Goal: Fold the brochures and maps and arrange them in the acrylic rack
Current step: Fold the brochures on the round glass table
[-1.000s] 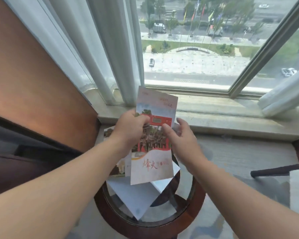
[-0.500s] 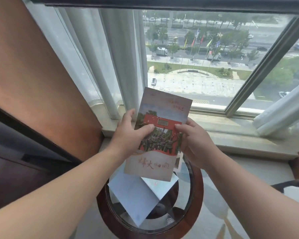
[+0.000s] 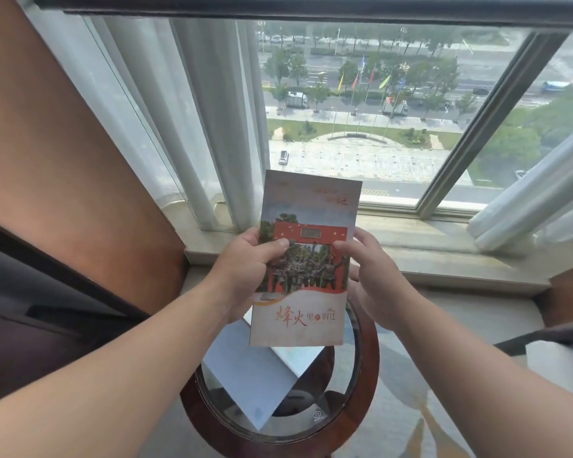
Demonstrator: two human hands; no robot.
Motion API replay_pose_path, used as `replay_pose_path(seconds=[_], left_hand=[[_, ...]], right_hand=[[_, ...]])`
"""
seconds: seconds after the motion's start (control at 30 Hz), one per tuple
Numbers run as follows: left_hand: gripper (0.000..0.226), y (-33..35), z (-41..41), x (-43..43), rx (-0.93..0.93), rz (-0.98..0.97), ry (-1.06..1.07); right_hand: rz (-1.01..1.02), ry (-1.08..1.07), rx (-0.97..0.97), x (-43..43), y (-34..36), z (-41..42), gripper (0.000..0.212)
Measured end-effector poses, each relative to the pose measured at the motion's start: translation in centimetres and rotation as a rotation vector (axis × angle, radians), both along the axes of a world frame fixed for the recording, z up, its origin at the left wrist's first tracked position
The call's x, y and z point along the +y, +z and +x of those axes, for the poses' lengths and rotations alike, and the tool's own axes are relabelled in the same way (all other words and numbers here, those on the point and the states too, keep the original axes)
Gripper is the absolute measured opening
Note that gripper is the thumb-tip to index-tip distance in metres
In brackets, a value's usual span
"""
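- Left hand [image 3: 245, 276]: closed on the left edge of the brochure [image 3: 303, 259]. The thumb lies across the printed face, the fingers wrap behind.
- Right hand [image 3: 372, 282]: closed on the right edge of the brochure at about the same height. The thumb tip presses the front, the fingers sit behind the sheet.
- Brochure: held upright and clear of the table [image 3: 361, 404], between the two hands, front face toward the camera. It is a tall, flat rectangle with a smooth printed cover: pale top band, a red block with a group of figures in the middle, a pale lower band with red characters. Whether it is folded cannot be told from this side.
- Table: round, with a glossy dark-red wooden rim and a glass top. It stands directly below the brochure.
- Papers [image 3: 255, 375]: plain white sheets lie flat on the glass, overlapping, one corner pointing toward the camera. The brochure hides their far part.
- Sill [image 3: 444, 256]: pale stone ledge behind the table, level with the hands.
- Curtain [image 3: 196, 127]: white, in vertical folds, left of the brochure and resting on the sill.
- Window [image 3: 377, 110]: metal-framed glass beyond the sill, showing a road, trees and flags far below.
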State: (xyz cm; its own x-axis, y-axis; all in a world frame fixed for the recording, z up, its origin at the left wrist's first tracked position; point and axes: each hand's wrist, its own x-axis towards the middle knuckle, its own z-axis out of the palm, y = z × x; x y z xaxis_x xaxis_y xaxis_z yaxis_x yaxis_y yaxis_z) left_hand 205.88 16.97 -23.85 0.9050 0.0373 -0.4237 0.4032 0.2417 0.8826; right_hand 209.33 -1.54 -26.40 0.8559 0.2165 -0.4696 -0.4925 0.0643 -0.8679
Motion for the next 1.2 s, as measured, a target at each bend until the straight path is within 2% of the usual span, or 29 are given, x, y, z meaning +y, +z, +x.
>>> replay_pose_path(seconds=[0.1,0.17,0.27,0.33,0.37,0.43,0.5,0.57,0.63,0.73,0.8,0.87,0.97,1.07,1.2], left_hand=[[0.02,0.2,-0.1,-0.2,0.0,-0.03,-0.071],[0.019,-0.1,0.0,-0.5,-0.006,0.035,-0.07],[0.012,-0.8,0.1,-1.2,-0.053,0.366,-0.014],[0.027,-1.1,0.1,-1.6,-0.085,0.616,0.004],[0.04,-1.2,0.2,-1.7,-0.062,0.637,-0.012],[0.059,-1.3,0.3,-2.0,0.05,0.492,-0.05],[0.044,-2.1,0.4,-2.4,0.117,0.388,-0.089],[0.031,-3.3,0.5,-3.2,0.12,0.368,-0.103],[0.032,-4.7,0.4,-4.3,0.134,0.321,-0.105],[0.03,-7.5,-0.1,-5.8,0.19,0.298,-0.121],[0.03,-10.0,-0.7,-6.8,0.233,0.326,-0.152],[0.029,-12.7,-1.3,-7.9,0.274,0.385,-0.198],[0.027,-16.8,-2.1,-9.4,0.301,0.565,-0.312],[0.039,-20.7,-3.0,-10.2,0.255,0.758,-0.492],[0.061,-25.0,-4.6,-10.3,-0.044,1.253,-0.79]], right_hand=[[0.085,0.1,0.064,-0.6,-0.1,-0.6,0.035],[0.08,0.073,0.046,-0.7,-0.1,-0.7,0.026],[0.07,-0.006,0.025,-0.7,-0.2,-0.8,0.026],[0.052,-0.056,0.035,-0.8,-0.2,-0.7,0.027],[0.047,-0.075,0.042,-1.0,-0.2,-0.7,0.027],[0.037,-0.089,0.054,-1.5,-0.4,-0.7,0.028],[-0.01,-0.088,0.068,-1.9,-0.7,-0.9,0.027],[-0.093,-0.108,0.053,-2.3,-1.4,-1.3,0.025],[-0.238,-0.107,0.009,-2.8,-2.6,-1.9,0.022],[-0.402,-0.093,0.022,-4.5,-5.1,-3.0,0.033],[-0.412,-0.078,0.091,-5.8,-7.4,-3.8,0.021],[-0.51,-0.063,0.123,-6.9,-9.9,-4.6,0.015],[-0.642,-0.076,0.185,-8.4,-14.1,-5.8,0.013],[-0.728,-0.05,0.271,-9.6,-18.5,-7.1,0.011],[-0.882,0.007,0.312,-10.0,-22.8,-8.3,0.009]])
